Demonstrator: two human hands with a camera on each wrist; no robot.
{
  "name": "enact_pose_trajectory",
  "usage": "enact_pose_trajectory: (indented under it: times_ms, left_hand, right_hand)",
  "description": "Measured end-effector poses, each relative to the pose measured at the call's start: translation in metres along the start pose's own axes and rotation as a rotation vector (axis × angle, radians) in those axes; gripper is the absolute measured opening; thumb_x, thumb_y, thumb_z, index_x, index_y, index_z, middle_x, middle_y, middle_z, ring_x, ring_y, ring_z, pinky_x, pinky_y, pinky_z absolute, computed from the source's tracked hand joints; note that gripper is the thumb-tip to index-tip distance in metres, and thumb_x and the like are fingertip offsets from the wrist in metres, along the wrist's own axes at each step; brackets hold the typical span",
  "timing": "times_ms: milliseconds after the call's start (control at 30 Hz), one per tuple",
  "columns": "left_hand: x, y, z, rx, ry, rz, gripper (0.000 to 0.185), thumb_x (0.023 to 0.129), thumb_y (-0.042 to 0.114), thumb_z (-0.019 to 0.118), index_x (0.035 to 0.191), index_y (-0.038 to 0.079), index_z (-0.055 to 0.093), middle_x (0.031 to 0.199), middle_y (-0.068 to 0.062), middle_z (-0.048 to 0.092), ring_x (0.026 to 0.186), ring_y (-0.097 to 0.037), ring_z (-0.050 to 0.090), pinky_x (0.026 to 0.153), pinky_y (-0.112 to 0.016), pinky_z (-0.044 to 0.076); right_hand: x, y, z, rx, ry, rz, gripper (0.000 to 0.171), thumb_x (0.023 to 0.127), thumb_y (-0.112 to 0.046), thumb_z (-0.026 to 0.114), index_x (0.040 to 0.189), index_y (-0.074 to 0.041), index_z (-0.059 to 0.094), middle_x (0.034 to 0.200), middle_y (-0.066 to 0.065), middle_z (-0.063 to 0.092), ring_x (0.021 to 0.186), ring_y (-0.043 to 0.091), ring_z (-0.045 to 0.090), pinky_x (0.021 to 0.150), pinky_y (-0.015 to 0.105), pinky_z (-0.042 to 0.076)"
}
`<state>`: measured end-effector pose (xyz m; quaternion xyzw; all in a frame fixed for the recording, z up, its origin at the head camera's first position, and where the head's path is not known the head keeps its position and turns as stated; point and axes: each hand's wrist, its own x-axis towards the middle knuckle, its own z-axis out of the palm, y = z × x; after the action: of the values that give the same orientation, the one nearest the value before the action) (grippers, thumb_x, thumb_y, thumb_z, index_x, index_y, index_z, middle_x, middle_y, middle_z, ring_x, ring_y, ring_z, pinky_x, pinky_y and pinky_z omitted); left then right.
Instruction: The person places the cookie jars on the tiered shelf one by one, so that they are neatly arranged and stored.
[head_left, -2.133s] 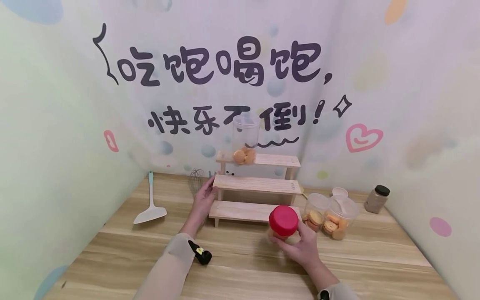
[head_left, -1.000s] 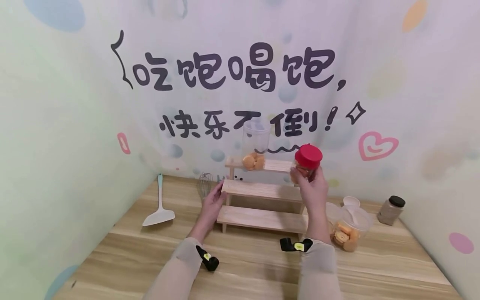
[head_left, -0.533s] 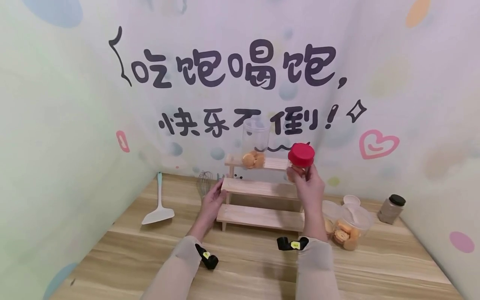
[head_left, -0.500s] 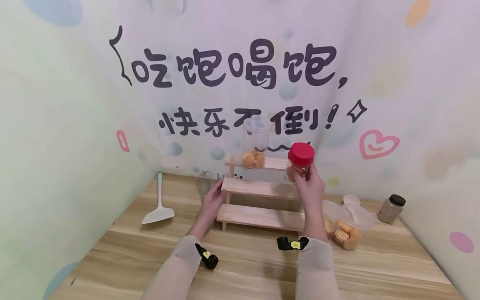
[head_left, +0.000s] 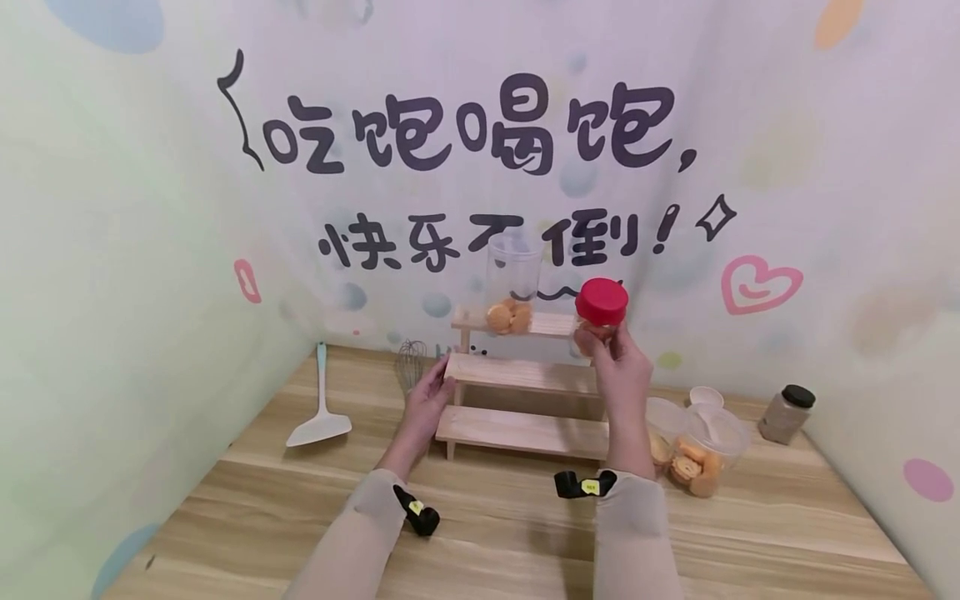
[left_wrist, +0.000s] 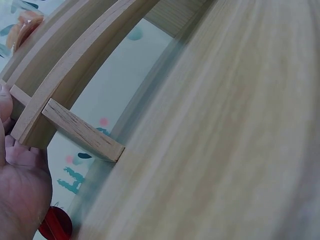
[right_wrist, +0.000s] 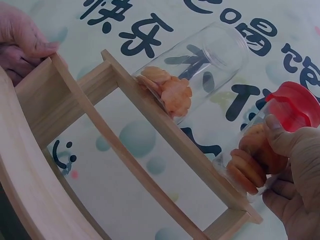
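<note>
My right hand [head_left: 626, 379] grips a clear jar with a red lid [head_left: 602, 302] at the right end of the top tier. Biscuits show through its wall in the right wrist view, where thumb and fingers wrap the jar [right_wrist: 255, 157] and its base meets the top board. My left hand [head_left: 425, 407] holds the left end of the three-tier wooden stand [head_left: 525, 373]. Up close in the left wrist view, the thumb and fingers of that hand [left_wrist: 22, 185] are around a board's end. A tall clear jar of biscuits [head_left: 512, 283] stands on the top tier, left of the red-lidded one.
Two clear tubs of biscuits [head_left: 705, 458] stand right of the stand, one partly behind my right arm. Beyond them are a white scoop [head_left: 707, 398] and a black-lidded jar [head_left: 787, 414]. A whisk [head_left: 411, 364] and a white spatula [head_left: 321, 425] lie left.
My right hand has lifted the red-lidded jar from in front of the bottom tier to the top tier's right end, then shifted it slightly left. The left hand stays on the stand.
</note>
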<state>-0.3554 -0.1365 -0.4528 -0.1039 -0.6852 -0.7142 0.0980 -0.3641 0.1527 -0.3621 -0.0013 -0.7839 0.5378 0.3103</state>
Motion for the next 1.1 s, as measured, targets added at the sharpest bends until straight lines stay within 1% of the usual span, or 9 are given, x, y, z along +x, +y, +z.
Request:
enact_pose_trajectory:
  times_ms: [67, 167, 300, 367, 500, 600, 900, 1000, 1100]
  left_hand:
    - [0.001, -0.001, -0.001, -0.004, -0.002, 0.006, 0.056, 0.105, 0.02, 0.055, 0.156, 0.006, 0.035, 0.162, -0.014, 0.029, 0.148, -0.029, 0.029, 0.121, -0.037, 0.029]
    - [0.006, -0.012, -0.002, -0.02, -0.005, 0.006, 0.056, 0.105, 0.021, 0.055, 0.156, 0.008, 0.035, 0.162, -0.012, 0.03, 0.148, -0.027, 0.03, 0.12, -0.035, 0.029]
    - [0.014, -0.029, -0.004, -0.038, -0.002, 0.001, 0.057, 0.105, 0.024, 0.056, 0.157, 0.012, 0.035, 0.163, -0.008, 0.029, 0.149, -0.024, 0.029, 0.121, -0.033, 0.028]
    - [0.014, -0.032, -0.004, -0.04, 0.004, 0.006, 0.058, 0.104, 0.027, 0.057, 0.157, 0.012, 0.036, 0.162, -0.008, 0.03, 0.148, -0.023, 0.03, 0.121, -0.034, 0.028]
    - [0.013, -0.033, -0.003, -0.031, 0.019, 0.017, 0.059, 0.102, 0.033, 0.059, 0.155, 0.016, 0.039, 0.161, -0.006, 0.033, 0.148, -0.023, 0.032, 0.12, -0.034, 0.03]
    - [0.013, -0.032, -0.003, -0.023, 0.027, 0.02, 0.059, 0.101, 0.037, 0.06, 0.154, 0.019, 0.041, 0.161, -0.005, 0.034, 0.147, -0.022, 0.033, 0.12, -0.033, 0.031]
    - [0.013, -0.03, -0.002, -0.019, 0.03, 0.027, 0.056, 0.102, 0.033, 0.059, 0.154, 0.02, 0.043, 0.16, -0.004, 0.035, 0.147, -0.022, 0.034, 0.119, -0.032, 0.031]
    - [0.012, -0.03, -0.002, -0.021, 0.031, 0.033, 0.056, 0.102, 0.032, 0.059, 0.154, 0.019, 0.042, 0.16, -0.005, 0.036, 0.147, -0.022, 0.034, 0.119, -0.032, 0.032]
    - [0.013, -0.03, -0.002, -0.021, 0.031, 0.035, 0.057, 0.103, 0.032, 0.059, 0.154, 0.018, 0.042, 0.16, -0.005, 0.036, 0.147, -0.022, 0.034, 0.119, -0.032, 0.032]
  right_hand:
    - [0.0, 0.0, 0.001, -0.006, -0.003, 0.004, 0.041, 0.091, -0.042, 0.075, 0.125, -0.021, 0.068, 0.12, 0.008, 0.071, 0.117, 0.022, 0.064, 0.102, 0.042, 0.053]
    - [0.0, -0.001, 0.003, -0.013, -0.003, 0.003, 0.041, 0.092, -0.039, 0.075, 0.128, -0.021, 0.067, 0.122, 0.008, 0.07, 0.12, 0.024, 0.062, 0.105, 0.042, 0.051]
    - [0.0, 0.0, 0.007, -0.028, 0.005, -0.007, 0.05, 0.094, -0.035, 0.073, 0.14, -0.021, 0.061, 0.13, 0.01, 0.067, 0.125, 0.026, 0.06, 0.107, 0.042, 0.048]
    - [-0.001, 0.002, 0.008, -0.039, 0.01, -0.009, 0.055, 0.095, -0.032, 0.072, 0.146, -0.021, 0.055, 0.134, 0.011, 0.064, 0.126, 0.027, 0.059, 0.108, 0.042, 0.048]
    - [-0.001, 0.003, 0.011, -0.023, 0.025, -0.01, 0.061, 0.096, -0.028, 0.072, 0.151, -0.02, 0.048, 0.142, 0.011, 0.057, 0.129, 0.026, 0.056, 0.109, 0.04, 0.046]
    - [-0.002, 0.003, 0.014, -0.006, 0.055, -0.018, 0.062, 0.094, -0.027, 0.073, 0.151, -0.018, 0.048, 0.143, 0.01, 0.057, 0.129, 0.025, 0.057, 0.108, 0.039, 0.047]
    - [-0.005, 0.002, 0.022, -0.011, 0.125, -0.022, 0.059, 0.097, -0.022, 0.071, 0.149, -0.008, 0.047, 0.145, 0.014, 0.053, 0.126, 0.028, 0.059, 0.103, 0.04, 0.05]
    - [-0.006, 0.003, 0.023, -0.011, 0.145, -0.034, 0.056, 0.096, -0.019, 0.071, 0.146, -0.003, 0.05, 0.143, 0.016, 0.055, 0.121, 0.03, 0.062, 0.1, 0.042, 0.053]
    - [-0.006, 0.006, 0.024, -0.019, 0.162, -0.047, 0.051, 0.096, -0.017, 0.072, 0.142, -0.002, 0.055, 0.136, 0.018, 0.06, 0.11, 0.03, 0.067, 0.094, 0.043, 0.057]
